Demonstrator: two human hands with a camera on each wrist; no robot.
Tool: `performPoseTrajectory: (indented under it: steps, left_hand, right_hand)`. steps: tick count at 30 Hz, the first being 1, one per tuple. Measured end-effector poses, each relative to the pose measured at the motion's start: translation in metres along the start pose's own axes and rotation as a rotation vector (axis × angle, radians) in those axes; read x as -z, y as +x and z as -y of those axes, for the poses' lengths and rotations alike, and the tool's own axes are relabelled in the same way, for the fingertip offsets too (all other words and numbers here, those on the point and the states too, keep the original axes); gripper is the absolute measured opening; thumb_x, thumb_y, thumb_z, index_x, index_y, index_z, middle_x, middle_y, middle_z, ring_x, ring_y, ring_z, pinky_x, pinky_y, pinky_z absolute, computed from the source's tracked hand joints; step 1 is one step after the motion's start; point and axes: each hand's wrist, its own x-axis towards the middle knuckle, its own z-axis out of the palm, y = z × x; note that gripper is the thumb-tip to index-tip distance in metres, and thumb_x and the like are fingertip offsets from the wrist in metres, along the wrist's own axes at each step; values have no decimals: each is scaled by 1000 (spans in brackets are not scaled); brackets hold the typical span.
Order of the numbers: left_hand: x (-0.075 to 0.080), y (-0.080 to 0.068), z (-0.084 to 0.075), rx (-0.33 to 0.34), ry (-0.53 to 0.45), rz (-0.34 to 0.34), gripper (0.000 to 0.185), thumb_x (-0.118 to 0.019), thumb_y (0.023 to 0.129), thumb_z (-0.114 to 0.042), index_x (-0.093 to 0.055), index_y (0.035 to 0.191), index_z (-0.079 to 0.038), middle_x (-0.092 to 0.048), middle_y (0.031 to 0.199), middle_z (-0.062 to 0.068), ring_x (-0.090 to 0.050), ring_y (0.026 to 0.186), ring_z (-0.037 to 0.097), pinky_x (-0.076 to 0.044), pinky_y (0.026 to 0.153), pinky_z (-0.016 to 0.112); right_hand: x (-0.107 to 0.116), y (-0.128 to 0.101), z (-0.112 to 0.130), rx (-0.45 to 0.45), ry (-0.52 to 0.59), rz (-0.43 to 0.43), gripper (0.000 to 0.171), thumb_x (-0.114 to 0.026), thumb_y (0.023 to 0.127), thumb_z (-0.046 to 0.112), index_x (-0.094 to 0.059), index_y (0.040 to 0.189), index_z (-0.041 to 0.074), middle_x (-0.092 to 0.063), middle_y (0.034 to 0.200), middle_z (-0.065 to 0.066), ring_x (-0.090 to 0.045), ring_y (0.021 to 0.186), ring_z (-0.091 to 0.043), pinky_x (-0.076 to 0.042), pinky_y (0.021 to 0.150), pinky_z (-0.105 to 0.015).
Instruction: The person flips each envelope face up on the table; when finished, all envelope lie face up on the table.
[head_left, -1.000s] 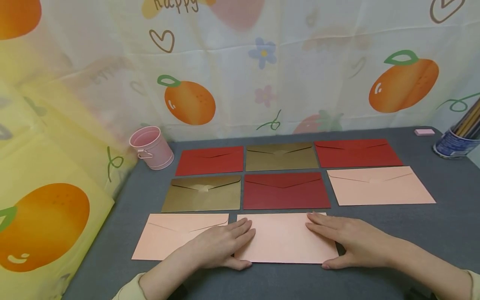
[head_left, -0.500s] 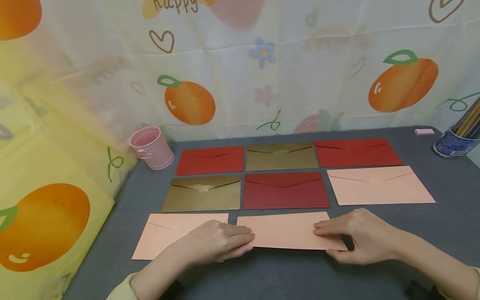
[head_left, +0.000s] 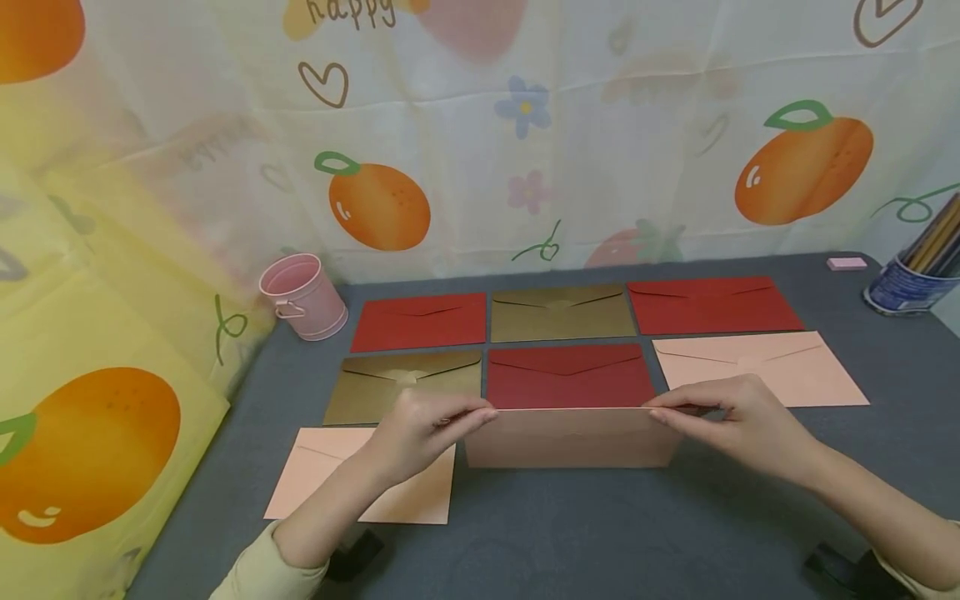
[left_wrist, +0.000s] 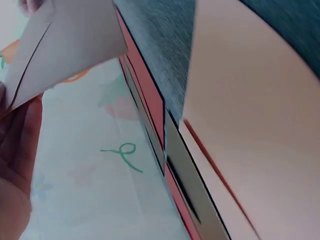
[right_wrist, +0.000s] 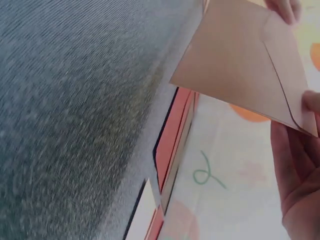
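Observation:
A light pink envelope (head_left: 573,437) stands nearly upright above the grey tabletop, its flap side facing me. My left hand (head_left: 427,433) pinches its upper left corner, and my right hand (head_left: 738,421) pinches the upper right one. The wrist views show the thumb on the near face and the fingers behind the pink envelope (right_wrist: 245,55). Partly under my left forearm lies another pink envelope (head_left: 412,496). Behind the raised one are a dark red envelope (head_left: 570,379) and a gold envelope (head_left: 360,404). A third pink envelope (head_left: 772,367) lies beyond my right hand.
In the back row lie a red envelope (head_left: 420,323), a gold envelope (head_left: 562,315) and another red envelope (head_left: 712,307). A pink bucket (head_left: 307,304) stands at the left; a blue pencil holder (head_left: 911,287) and a pink eraser (head_left: 846,264) are at the right. A fruit-printed cloth (head_left: 465,167) hangs behind.
The pink envelope lay flat, plain side up, under both hands. Its near edge has since been raised by both hands, and its flap side now faces me.

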Motion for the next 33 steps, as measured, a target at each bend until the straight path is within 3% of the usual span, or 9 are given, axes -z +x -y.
performPoseTrajectory:
  steps: [5,8,11,14,18,23,27,33]
  left_hand:
    - [-3,-2,0,393,-237,27,5,-74,87,-12,-78,89,-12,-64,65,-8,-44,50,5,-35,45,18]
    - [-4,-3,2,587,-321,90,9,-75,87,-19,-78,94,-14,-65,67,-6,-52,52,18,-41,46,23]
    - [-5,-4,5,735,-409,158,17,-76,87,-22,-77,101,-13,-70,76,-2,-62,63,25,-52,56,31]
    - [-7,-6,9,838,-488,199,23,-77,85,-19,-75,107,-11,-71,80,4,-67,70,23,-57,67,37]
    - [-11,-12,13,915,-549,217,28,-77,83,-14,-73,109,-6,-69,82,7,-69,75,20,-58,73,37]
    - [-16,-20,18,958,-544,232,31,-78,82,-13,-71,110,-2,-67,84,5,-69,76,18,-56,74,32]
    - [-19,-24,19,967,-490,241,31,-79,81,-14,-72,110,-4,-67,87,4,-66,79,16,-54,74,30]
    - [-21,-27,19,952,-417,251,31,-80,80,-12,-73,109,-7,-68,88,2,-63,85,16,-51,74,29]
  right_hand:
    - [-1,0,2,-268,70,15,22,-75,85,5,-77,97,23,-72,84,10,-59,66,-6,-46,54,-21]
    - [-3,-1,-2,-396,92,48,14,-73,88,13,-76,97,23,-72,84,9,-59,68,-9,-47,56,-23]
    - [-6,-2,-8,-486,107,88,9,-72,90,19,-76,97,22,-72,85,8,-60,73,-10,-49,60,-24]
    - [-9,-4,-15,-554,128,130,9,-71,90,25,-76,97,20,-70,80,7,-59,73,-11,-48,61,-25]
    - [-12,-7,-23,-601,217,196,17,-71,91,24,-74,102,11,-69,76,2,-60,72,-11,-51,63,-27]
    - [-13,-10,-32,-635,307,249,28,-73,89,21,-68,110,2,-67,74,-3,-61,68,-11,-54,66,-27]
    - [-14,-13,-36,-637,243,265,33,-76,85,24,-68,111,5,-61,72,-2,-57,64,-11,-49,61,-25]
    - [-16,-14,-35,-616,121,272,34,-80,81,27,-70,109,10,-61,79,2,-57,73,-10,-46,62,-24]
